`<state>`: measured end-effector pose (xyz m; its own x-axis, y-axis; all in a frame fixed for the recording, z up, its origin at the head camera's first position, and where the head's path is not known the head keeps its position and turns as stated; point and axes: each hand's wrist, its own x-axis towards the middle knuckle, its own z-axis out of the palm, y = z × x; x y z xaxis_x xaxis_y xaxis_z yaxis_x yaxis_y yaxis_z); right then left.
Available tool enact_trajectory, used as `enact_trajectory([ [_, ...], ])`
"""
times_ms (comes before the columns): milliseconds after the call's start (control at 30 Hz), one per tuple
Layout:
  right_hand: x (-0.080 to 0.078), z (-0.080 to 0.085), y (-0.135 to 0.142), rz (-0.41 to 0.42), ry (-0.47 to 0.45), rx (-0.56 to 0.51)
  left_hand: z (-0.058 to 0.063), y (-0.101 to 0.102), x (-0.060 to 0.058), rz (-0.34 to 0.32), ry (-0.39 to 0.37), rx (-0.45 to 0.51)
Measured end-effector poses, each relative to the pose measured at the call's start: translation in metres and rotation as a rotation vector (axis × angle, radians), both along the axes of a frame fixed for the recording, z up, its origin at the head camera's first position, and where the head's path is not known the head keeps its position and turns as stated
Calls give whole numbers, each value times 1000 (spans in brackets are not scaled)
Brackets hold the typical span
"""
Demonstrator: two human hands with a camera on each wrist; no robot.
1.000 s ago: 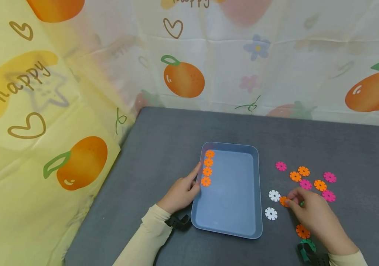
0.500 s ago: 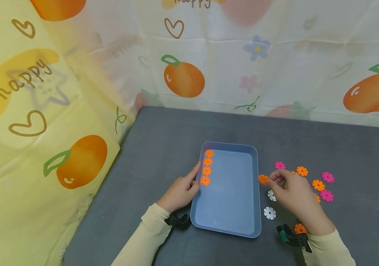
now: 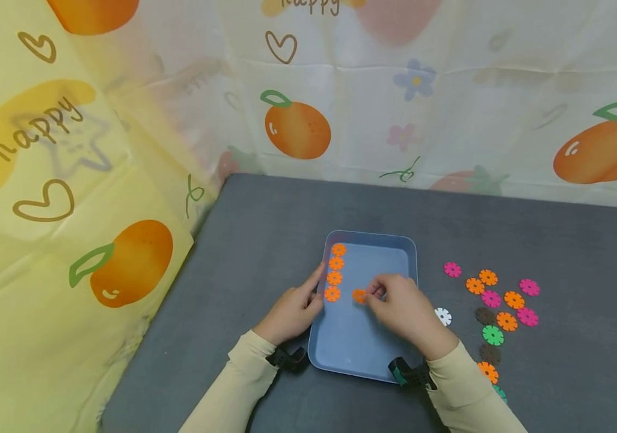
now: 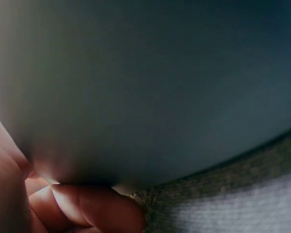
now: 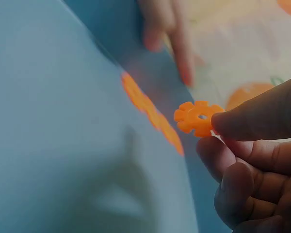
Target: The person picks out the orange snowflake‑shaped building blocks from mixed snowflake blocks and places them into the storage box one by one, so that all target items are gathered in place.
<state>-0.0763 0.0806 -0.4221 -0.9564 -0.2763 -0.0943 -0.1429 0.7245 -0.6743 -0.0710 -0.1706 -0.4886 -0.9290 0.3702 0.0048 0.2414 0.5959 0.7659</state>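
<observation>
My right fingers (image 5: 257, 119) pinch an orange notched disc (image 3: 359, 296) over the tray (image 3: 357, 349) | left fingers (image 3: 313, 280) lie straight against its 9 o'clock side | done: four lined orange discs (image 3: 334, 278), 10 o'clock | apparently left: five loose orange discs (image 3: 514, 300), 3 o'clock, counter (image 3: 281, 210)

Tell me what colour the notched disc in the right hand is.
The notched disc is orange, seen best in the right wrist view.

Notched orange disc (image 5: 190, 120) above blue tray (image 3: 359, 346); four matching discs (image 3: 334, 278) in column inside, at left
</observation>
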Motion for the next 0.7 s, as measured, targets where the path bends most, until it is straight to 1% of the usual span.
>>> enact_trajectory([
  [167,-4,-12,-27,75,-9,10,3,0,1,10,-32,-1],
  [267,-6,-16,-36,93,-56,-4,2,-1,1,3,-21,13],
  [333,-7,-18,-40,101,-82,-17,-3,-2,0,-11,3,23],
  [400,-8,-19,-43,103,-114,-36,-4,-2,-1,-17,11,32],
  [500,-9,-22,-46,111,-137,-44,-5,-3,-1,-23,19,44],
  [533,-10,-23,-47,113,-150,-39,-8,-3,-2,-28,40,45],
  [567,-10,-25,-47,113,-154,-35,-5,-3,-2,-23,34,47],
  [700,-12,-30,-50,118,-151,-2,-5,-2,-1,-20,46,42],
])
